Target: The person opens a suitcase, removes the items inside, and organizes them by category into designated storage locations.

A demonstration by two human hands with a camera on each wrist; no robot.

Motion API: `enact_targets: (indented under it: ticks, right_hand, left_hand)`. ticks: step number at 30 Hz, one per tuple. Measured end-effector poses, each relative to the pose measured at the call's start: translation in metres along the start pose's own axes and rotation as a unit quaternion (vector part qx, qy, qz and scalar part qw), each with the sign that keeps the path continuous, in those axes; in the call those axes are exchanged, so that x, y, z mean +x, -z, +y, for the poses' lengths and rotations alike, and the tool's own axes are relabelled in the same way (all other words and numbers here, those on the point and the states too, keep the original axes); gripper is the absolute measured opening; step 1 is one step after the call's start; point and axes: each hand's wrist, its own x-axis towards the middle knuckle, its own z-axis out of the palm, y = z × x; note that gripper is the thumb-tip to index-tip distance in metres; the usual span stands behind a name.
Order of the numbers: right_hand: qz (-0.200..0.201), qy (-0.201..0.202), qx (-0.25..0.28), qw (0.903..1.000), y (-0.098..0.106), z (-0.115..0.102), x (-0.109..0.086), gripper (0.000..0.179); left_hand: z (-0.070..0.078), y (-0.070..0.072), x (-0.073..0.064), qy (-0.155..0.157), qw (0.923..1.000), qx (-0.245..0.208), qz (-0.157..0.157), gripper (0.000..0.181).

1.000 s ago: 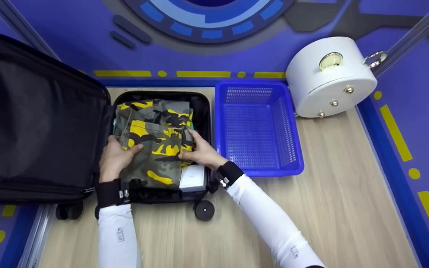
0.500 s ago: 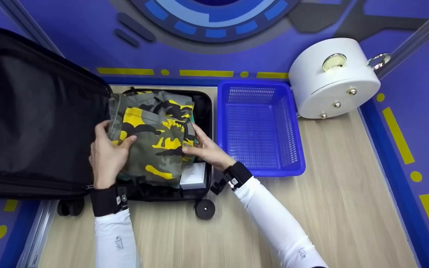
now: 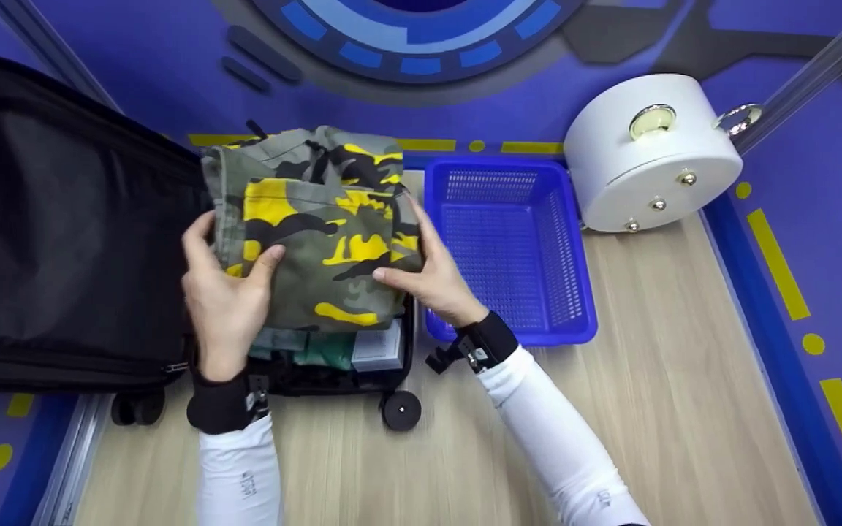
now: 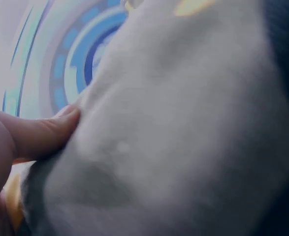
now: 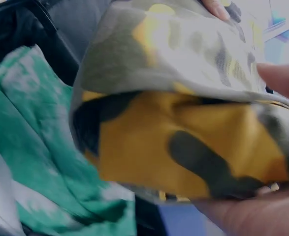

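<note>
Left hand point(image 3: 229, 307) and right hand point(image 3: 441, 283) pinch opposite sides of the camouflage garment point(image 3: 319, 241), which I see left of centre, over the open suitcase point(image 3: 92, 248); the right is nearer the blue basket point(image 3: 498, 270), right of centre.

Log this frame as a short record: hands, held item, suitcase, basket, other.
Left hand: grips the garment's left side, thumb on top
Right hand: grips its right side, thumb on top
Held item: folded camouflage garment, raised above the suitcase's contents
Suitcase: black, open; green-and-white cloth and white box inside
Basket: blue, right of the suitcase in the head view
Other: white round case, right of the basket
</note>
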Motion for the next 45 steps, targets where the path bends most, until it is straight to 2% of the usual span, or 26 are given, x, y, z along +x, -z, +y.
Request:
enact_targets:
  ticks: [4, 7, 12, 19, 24, 29, 32, 35, 37, 43, 45]
  right_hand:
    - [0.070, 0.034, -0.032, 0.9965, 0.017, -0.014, -0.007, 0.102]
    - [0.106, 0.050, -0.043, 0.9921, 0.034, -0.023, -0.014, 0.098]
    - [0.142, 0.080, -0.055, 0.9851, 0.062, -0.038, -0.024, 0.093]
    - [0.185, 0.120, -0.080, 0.9720, 0.098, -0.052, -0.042, 0.089]
    - [0.218, 0.108, -0.105, 0.9643, 0.120, -0.053, -0.049, 0.089]
    - [0.235, 0.073, -0.137, 0.9594, 0.139, -0.046, -0.047, 0.089]
    - [0.245, 0.039, -0.142, 0.9583, 0.148, -0.038, -0.047, 0.088]
    - [0.248, 0.001, -0.156, 0.9561, 0.155, -0.028, -0.046, 0.087]
    - [0.246, -0.021, -0.170, 0.9540, 0.158, -0.022, -0.046, 0.086]
    - [0.233, -0.076, -0.193, 0.9500, 0.167, -0.003, -0.046, 0.084]
    - [0.226, -0.096, -0.202, 0.9483, 0.168, 0.003, -0.047, 0.083]
  left_hand:
    - [0.009, -0.029, -0.007, -0.065, 0.9974, -0.029, -0.009, 0.076]
    - [0.016, -0.050, -0.014, -0.078, 0.9944, -0.068, -0.025, 0.076]
    - [0.031, -0.084, -0.023, -0.071, 0.9876, -0.129, -0.055, 0.077]
    - [0.053, -0.125, -0.034, -0.071, 0.9772, -0.176, -0.096, 0.073]
    - [0.063, -0.149, -0.038, -0.075, 0.9700, -0.176, -0.150, 0.069]
    - [0.062, -0.171, -0.039, -0.043, 0.9614, -0.147, -0.229, 0.071]
    - [0.058, -0.179, -0.037, -0.028, 0.9473, -0.116, -0.297, 0.072]
    - [0.054, -0.183, -0.033, -0.024, 0.9251, -0.087, -0.369, 0.074]
    - [0.051, -0.186, -0.031, -0.020, 0.9109, -0.071, -0.406, 0.076]
    - [0.042, -0.195, -0.031, -0.010, 0.8739, -0.051, -0.483, 0.082]
    - [0.039, -0.198, -0.033, -0.010, 0.8593, -0.049, -0.509, 0.084]
